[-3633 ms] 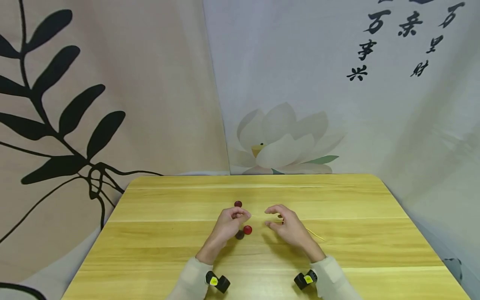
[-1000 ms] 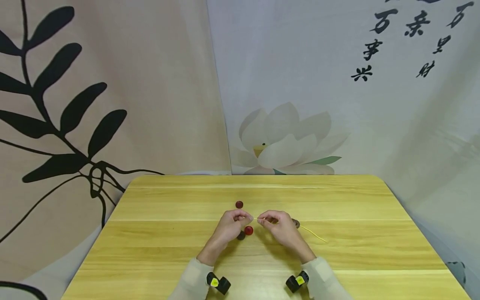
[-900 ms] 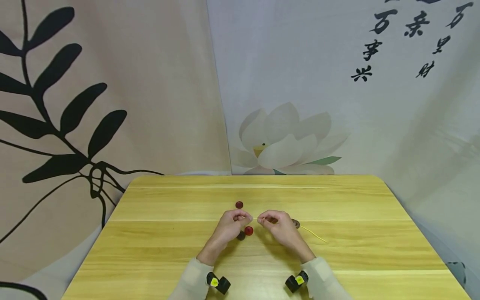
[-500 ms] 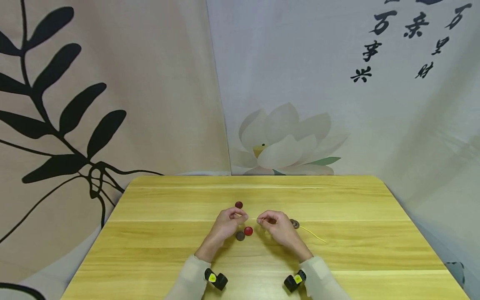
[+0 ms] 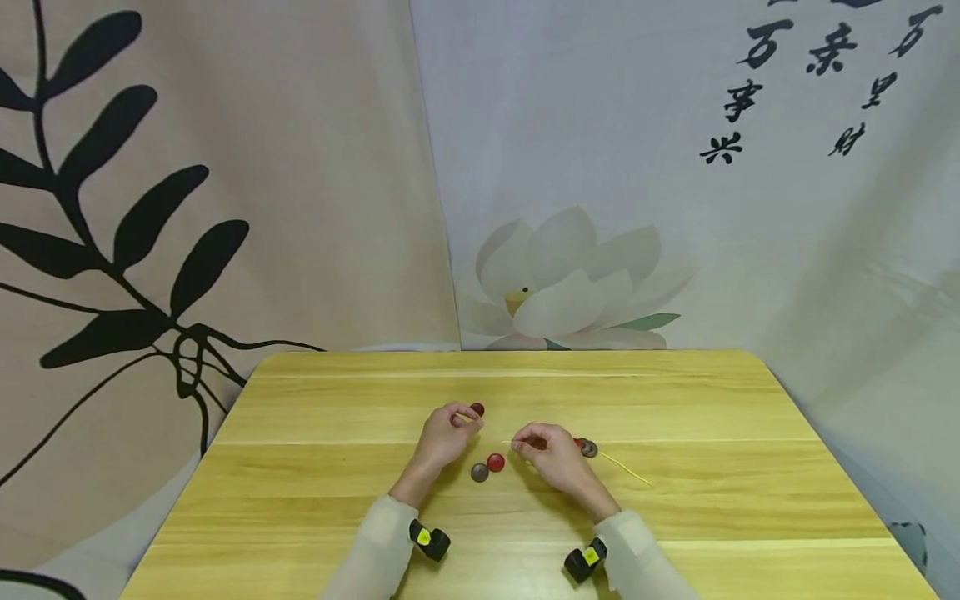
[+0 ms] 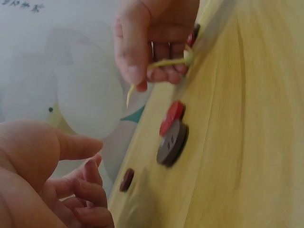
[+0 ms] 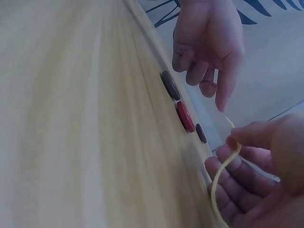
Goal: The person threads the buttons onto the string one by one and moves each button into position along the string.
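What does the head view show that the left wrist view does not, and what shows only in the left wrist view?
Only the head view: the black plant print, the sleeves, the wrist cameras and the free tail of the yellow cord.

Only the left wrist view: clear holes in the brown button.

Both: the right hand pinching the cord, the left hand, the loose red button, the dark red button and the table.
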`<state>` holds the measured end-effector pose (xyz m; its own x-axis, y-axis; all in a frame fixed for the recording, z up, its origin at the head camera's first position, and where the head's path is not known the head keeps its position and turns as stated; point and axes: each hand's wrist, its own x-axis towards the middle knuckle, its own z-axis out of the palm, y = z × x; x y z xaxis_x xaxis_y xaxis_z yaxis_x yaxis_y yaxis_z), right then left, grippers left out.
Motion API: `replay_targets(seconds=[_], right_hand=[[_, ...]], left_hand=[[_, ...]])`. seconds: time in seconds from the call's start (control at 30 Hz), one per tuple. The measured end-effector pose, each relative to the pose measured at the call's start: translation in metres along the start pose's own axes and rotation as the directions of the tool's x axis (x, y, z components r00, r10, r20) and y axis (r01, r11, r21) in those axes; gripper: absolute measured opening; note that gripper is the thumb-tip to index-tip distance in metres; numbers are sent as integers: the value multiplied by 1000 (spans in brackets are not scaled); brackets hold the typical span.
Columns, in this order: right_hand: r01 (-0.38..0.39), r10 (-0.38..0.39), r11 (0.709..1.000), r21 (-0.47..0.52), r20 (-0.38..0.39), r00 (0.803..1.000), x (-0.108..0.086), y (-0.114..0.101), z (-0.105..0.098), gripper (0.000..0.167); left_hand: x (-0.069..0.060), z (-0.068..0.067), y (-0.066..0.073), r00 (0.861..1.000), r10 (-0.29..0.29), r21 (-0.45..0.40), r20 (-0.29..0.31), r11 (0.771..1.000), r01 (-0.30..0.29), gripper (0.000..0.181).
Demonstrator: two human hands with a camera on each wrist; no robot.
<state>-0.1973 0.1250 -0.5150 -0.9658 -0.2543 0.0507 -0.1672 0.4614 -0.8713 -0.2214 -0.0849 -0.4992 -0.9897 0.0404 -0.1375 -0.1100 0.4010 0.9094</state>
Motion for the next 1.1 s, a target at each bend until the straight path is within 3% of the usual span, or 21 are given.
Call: replay_targets(seconds=[0.53,0.87,1.1], right_hand=[[-43,43,999,16,-2,999,8,1,1,11],[-62,62,998,1,-26,998,10,0,4,12],[-65,64,997,-34,-28,998,10,0,5,13]], left_hand=[[30,-6,-10,999,-46,24,-3,999,46,28],[38,-11,-10,991,-97,40,91,995,94,37],[38,-8,-11,993,-80,101,84,992,72,33]])
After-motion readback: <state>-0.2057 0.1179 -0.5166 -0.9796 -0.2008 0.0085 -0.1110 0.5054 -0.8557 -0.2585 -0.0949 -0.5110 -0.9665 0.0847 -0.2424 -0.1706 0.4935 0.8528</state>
